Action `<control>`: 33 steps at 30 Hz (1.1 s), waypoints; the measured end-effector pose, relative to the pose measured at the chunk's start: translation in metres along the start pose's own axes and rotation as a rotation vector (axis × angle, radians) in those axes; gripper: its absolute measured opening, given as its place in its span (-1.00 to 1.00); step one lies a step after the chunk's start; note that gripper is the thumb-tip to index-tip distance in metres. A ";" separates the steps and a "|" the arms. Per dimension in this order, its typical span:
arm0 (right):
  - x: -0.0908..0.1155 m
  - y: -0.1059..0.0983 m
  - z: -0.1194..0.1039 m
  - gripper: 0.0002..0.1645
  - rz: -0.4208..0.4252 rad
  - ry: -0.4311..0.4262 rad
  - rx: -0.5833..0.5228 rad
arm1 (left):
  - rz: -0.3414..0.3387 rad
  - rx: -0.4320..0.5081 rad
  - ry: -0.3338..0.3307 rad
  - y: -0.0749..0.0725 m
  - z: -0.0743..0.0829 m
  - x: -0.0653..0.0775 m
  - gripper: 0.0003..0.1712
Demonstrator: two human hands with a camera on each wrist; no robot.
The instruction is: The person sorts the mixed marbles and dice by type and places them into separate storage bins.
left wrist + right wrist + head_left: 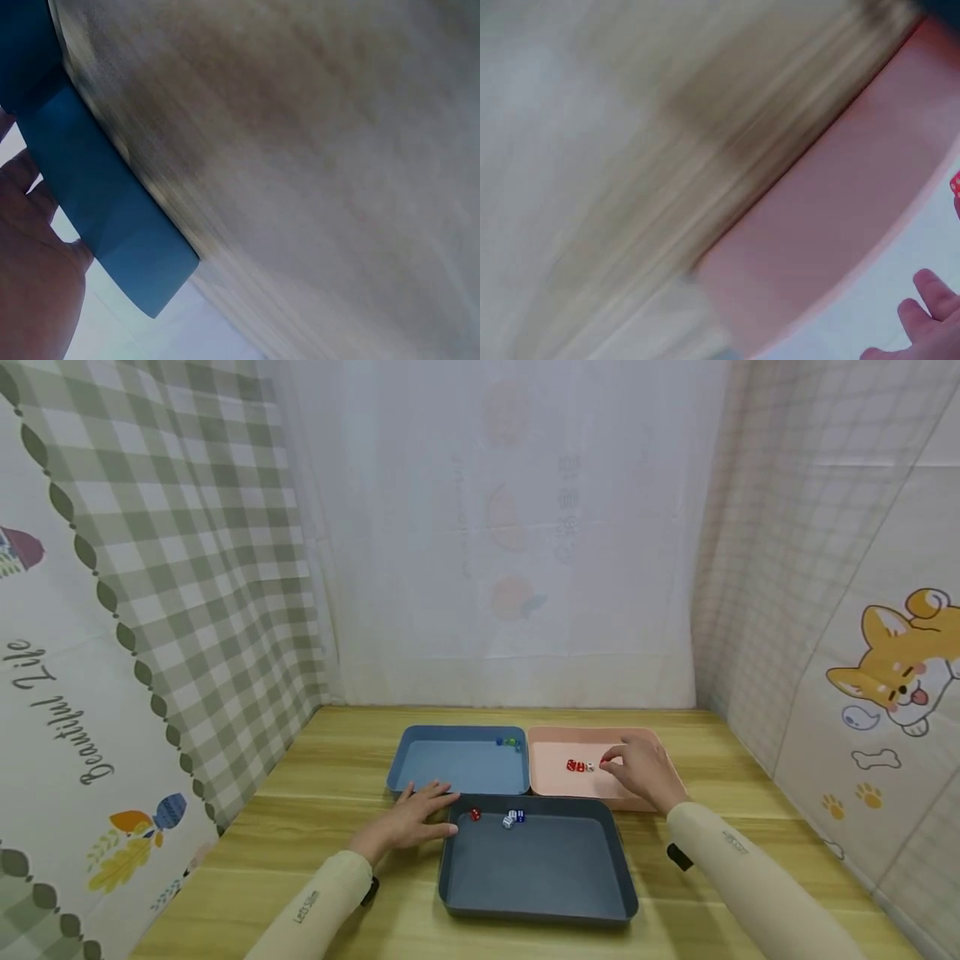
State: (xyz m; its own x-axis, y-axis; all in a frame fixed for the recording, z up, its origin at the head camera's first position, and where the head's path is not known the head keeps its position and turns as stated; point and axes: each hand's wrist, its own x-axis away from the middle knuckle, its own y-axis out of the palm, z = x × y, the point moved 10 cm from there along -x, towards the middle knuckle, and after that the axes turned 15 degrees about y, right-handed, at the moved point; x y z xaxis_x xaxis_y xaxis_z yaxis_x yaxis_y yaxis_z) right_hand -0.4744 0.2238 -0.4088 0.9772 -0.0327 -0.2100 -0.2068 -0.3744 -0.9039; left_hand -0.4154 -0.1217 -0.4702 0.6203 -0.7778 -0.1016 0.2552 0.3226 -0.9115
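My right hand [641, 770] is over the pink tray [551, 783], pinching a red die [955, 184] between thumb and fingertip. Beside it, several red dice [572, 766] and a white die [590, 767] stand in a short row on the tray floor. My left hand [408, 818] lies with fingers spread at the upper left corner of the dark grey tray [536, 877], its thumb by the rim. Inside that tray are a red die [475, 814], white dice [508, 821] and a dark blue die [521, 816].
A blue tray [450, 764] adjoins the pink tray on the left, with small blue and green dice [512, 742] near its right side. All three trays sit close together on the wooden table [345, 743]. Cloth curtains [495, 610] hang behind and at both sides.
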 end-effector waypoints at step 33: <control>0.022 0.050 -0.159 -0.69 -0.242 -0.384 -0.054 | 0.040 0.030 0.011 0.000 -0.001 0.000 -0.23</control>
State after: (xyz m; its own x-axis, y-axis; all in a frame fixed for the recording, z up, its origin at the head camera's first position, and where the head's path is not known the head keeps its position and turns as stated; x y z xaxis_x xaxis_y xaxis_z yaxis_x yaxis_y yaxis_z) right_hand -0.4557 0.0568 -0.3994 0.9060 0.4035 -0.1275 0.0379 -0.3774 -0.9253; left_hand -0.4164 -0.1219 -0.4706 0.6225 -0.7697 -0.1416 0.2527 0.3689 -0.8944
